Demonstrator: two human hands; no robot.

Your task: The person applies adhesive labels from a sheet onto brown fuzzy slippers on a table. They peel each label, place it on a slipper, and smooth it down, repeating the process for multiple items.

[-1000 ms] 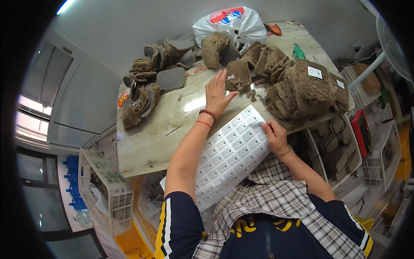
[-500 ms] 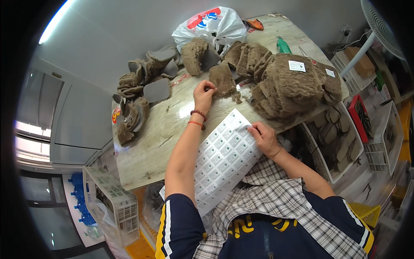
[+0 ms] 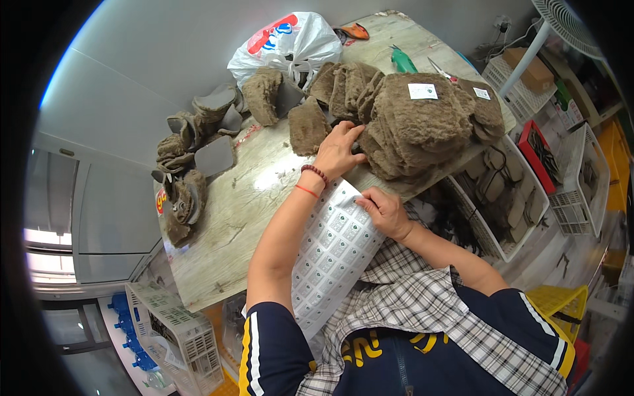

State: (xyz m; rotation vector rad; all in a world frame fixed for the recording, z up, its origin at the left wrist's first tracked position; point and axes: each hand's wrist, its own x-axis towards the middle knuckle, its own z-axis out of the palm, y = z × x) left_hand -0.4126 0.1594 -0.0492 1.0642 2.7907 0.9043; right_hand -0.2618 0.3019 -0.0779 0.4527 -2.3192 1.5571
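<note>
My right hand [image 3: 388, 212] pinches the upper right edge of a white sheet of small printed labels [image 3: 340, 241], which slopes down across my lap. My left hand [image 3: 338, 150] reaches over the sheet's top to the left edge of a pile of brown plush pieces [image 3: 422, 125]. Its thumb and fingers are apart, touching the pile, with no grip on it visible. One small white label [image 3: 422, 91] lies on the top plush piece, and another label [image 3: 482, 93] is on the piece to its right. A single brown plush piece [image 3: 308, 127] rests just left of my left hand.
Curled plush pieces with grey backing [image 3: 218, 102] line the table's [image 3: 231, 231] left and back. A white plastic bag [image 3: 287, 46], a green-handled tool [image 3: 403, 61] and scissors [image 3: 441, 69] lie behind. Crates [image 3: 508, 198] stand right, another crate [image 3: 178, 330] lower left, a fan [image 3: 568, 26] upper right.
My left hand has moved right, from beside the single plush piece to the pile's edge, and its fingers have spread. The right hand still holds the label sheet. The view has shifted slightly.
</note>
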